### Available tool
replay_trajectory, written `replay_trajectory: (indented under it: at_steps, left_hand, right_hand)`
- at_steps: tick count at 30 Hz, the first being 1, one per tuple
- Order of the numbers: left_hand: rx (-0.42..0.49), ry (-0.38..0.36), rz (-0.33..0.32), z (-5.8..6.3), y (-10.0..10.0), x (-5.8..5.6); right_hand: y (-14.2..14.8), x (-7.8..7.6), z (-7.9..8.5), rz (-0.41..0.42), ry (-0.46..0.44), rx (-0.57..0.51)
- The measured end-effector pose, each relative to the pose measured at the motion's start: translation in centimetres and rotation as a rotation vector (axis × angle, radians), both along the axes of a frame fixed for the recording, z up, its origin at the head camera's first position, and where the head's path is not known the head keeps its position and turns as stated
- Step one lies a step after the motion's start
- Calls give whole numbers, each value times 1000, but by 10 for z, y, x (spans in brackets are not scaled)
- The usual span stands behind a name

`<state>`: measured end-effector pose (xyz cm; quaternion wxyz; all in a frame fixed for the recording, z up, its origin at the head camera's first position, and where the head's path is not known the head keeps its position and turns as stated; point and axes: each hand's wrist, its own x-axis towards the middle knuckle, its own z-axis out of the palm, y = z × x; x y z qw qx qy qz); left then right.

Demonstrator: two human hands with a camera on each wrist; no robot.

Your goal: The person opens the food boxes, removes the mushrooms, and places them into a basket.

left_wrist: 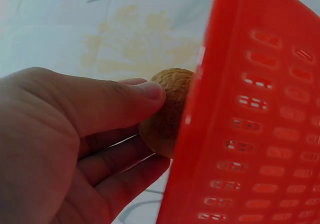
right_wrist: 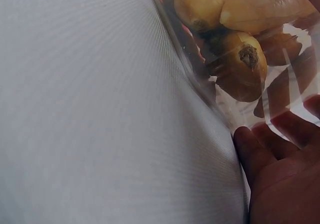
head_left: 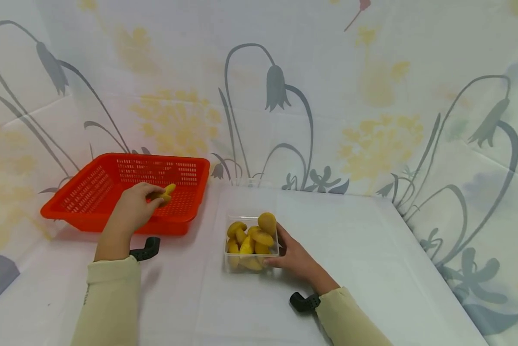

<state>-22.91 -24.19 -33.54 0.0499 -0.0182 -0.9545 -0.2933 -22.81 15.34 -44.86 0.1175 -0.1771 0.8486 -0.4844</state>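
Over the red plastic basket [head_left: 190,218], my left hand [head_left: 133,204] pinches a yellow mushroom [head_left: 169,191] between thumb and fingers. Its rounded brown-yellow cap [left_wrist: 170,111] shows in the left wrist view, partly hidden behind the basket rim. A clear plastic box [head_left: 241,264] on the table is heaped with several yellow mushrooms [head_left: 247,246], one of them standing above the rim at the back right corner. My right hand [head_left: 300,259] holds the box at its right side, thumb at the front and fingers farther back. Through the clear wall, the right wrist view shows mushrooms [right_wrist: 242,66] lying inside.
A white cloth covers the table [head_left: 371,254], and a flower-printed sheet [head_left: 328,96] rises behind it. The basket stands at the back left with slotted walls. The box sits near the middle, to the right of the basket and closer to me.
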Motion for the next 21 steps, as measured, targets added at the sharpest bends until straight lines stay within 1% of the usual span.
replay_trajectory:
  at_steps: [4, 8, 15, 21]
  left_hand:
    - [-4, -31, 2, -7, -4, -3]
    - [-8, -59, -6, -11, -4, -5]
    - [-52, -67, -17, -14, -3, -8]
    - [-47, -92, -6, -16, -3, -9]
  right_hand:
    - [0, -1, 0, 10, 6, 0]
    - [0, -1, 1, 8, -1, 6]
    - [0, -1, 0, 14, 0, 9]
    - [1, -1, 0, 18, 7, 11]
